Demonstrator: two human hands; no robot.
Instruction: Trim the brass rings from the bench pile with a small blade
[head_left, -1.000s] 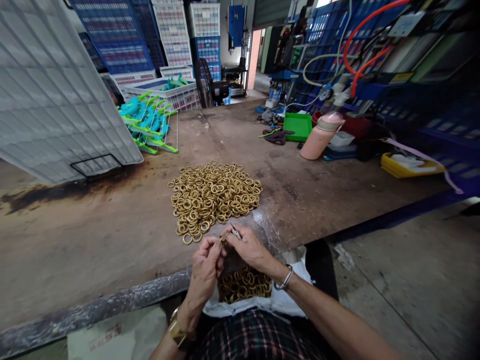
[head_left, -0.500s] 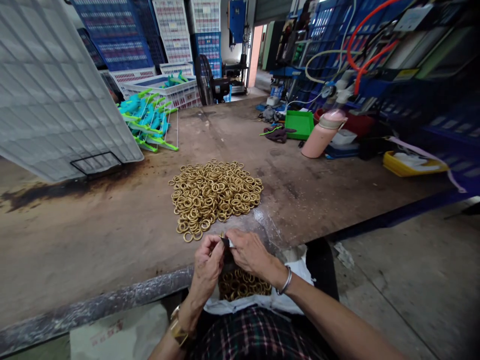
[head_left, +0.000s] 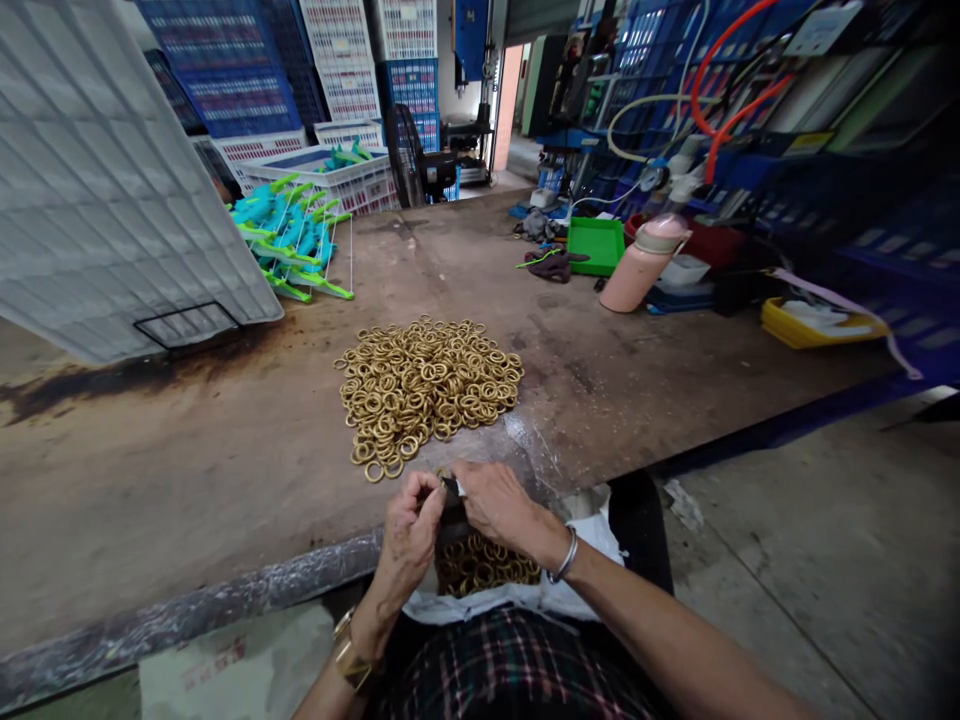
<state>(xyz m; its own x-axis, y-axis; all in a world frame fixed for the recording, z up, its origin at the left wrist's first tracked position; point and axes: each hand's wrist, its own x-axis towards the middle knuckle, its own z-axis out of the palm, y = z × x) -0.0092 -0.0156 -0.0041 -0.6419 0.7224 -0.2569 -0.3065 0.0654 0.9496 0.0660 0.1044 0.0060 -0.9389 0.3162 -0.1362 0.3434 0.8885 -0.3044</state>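
Note:
A heap of brass-coloured rings [head_left: 431, 380] lies on the brown table, just beyond my hands. My left hand [head_left: 411, 525] pinches a ring [head_left: 442, 476] at the table's front edge. Close on its right, my right hand [head_left: 499, 508] is closed on a small dark tool [head_left: 452, 487] with a whitish part, its dark end against the ring. The tool is mostly hidden by my fingers. Below my hands, more rings [head_left: 487, 565] lie in an open white sack [head_left: 585, 545] on my lap.
A white ribbed panel [head_left: 135, 180] leans at the left beside green and turquoise plastic parts [head_left: 292, 240]. Toward the back right are a green tray [head_left: 596, 246], a pink bottle [head_left: 641, 268] and a yellow tray [head_left: 817, 325]. A fan [head_left: 420, 165] stands behind the table.
The view has shifted slightly. Between my fingertips the ring and the tool's dark end show a little more clearly; both hands have stayed almost in place.

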